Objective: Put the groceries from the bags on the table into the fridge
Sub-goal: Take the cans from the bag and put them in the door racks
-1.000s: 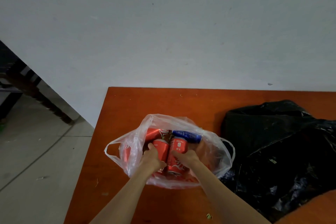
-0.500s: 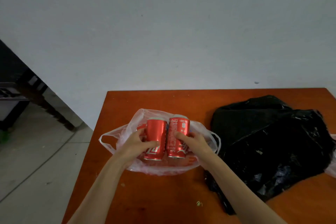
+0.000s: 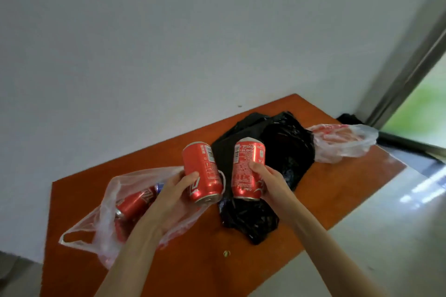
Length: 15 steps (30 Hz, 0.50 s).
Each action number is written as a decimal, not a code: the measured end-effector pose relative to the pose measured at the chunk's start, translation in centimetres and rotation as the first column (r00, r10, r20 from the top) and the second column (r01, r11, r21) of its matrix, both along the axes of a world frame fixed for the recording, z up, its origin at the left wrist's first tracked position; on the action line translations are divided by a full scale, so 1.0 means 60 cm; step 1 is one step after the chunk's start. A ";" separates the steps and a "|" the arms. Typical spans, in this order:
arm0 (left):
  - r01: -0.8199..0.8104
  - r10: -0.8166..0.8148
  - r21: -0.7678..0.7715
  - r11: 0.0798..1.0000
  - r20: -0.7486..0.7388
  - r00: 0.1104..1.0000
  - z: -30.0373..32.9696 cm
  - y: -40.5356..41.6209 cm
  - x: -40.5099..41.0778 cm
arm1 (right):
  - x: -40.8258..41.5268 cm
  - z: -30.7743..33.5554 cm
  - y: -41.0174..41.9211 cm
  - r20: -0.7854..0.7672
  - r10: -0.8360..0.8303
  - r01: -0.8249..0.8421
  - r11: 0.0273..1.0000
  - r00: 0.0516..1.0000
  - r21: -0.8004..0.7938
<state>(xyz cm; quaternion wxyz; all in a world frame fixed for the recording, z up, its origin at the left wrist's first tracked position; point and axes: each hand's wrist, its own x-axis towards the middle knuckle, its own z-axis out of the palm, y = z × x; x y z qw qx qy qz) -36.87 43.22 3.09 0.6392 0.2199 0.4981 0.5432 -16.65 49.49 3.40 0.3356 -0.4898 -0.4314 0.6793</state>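
Observation:
My left hand (image 3: 173, 190) grips a red soda can (image 3: 201, 166) and my right hand (image 3: 271, 181) grips a second red soda can (image 3: 247, 166). Both cans are lifted above the orange table (image 3: 337, 188), tilted slightly. Below my left hand lies a clear plastic bag (image 3: 108, 219) with another red can (image 3: 134, 202) and a blue can (image 3: 159, 187) inside. A crumpled black bag (image 3: 284, 149) lies under and behind the right can. The fridge is not in view.
A second clear plastic bag (image 3: 342, 142) with red contents sits at the table's far right corner. A white wall runs behind the table. A window frame (image 3: 410, 55) stands at the right, with grey floor (image 3: 386, 236) beside the table.
Both cans have come up out of the clear bag and moved right, over the black bag. The view has swung right and tilted, bringing the second clear bag and the window into sight.

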 end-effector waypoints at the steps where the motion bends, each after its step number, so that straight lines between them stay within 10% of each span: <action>1: 0.045 -0.045 0.004 0.999 0.044 0.998 -0.002 0.002 0.017 | 0.024 0.004 -0.015 -0.004 -0.056 0.056 0.998 0.998 -0.001; 15: 0.703 -0.704 0.102 0.704 -0.030 0.709 0.056 -0.026 0.391 | 0.390 0.081 -0.289 -0.167 -0.643 0.659 0.749 0.747 0.063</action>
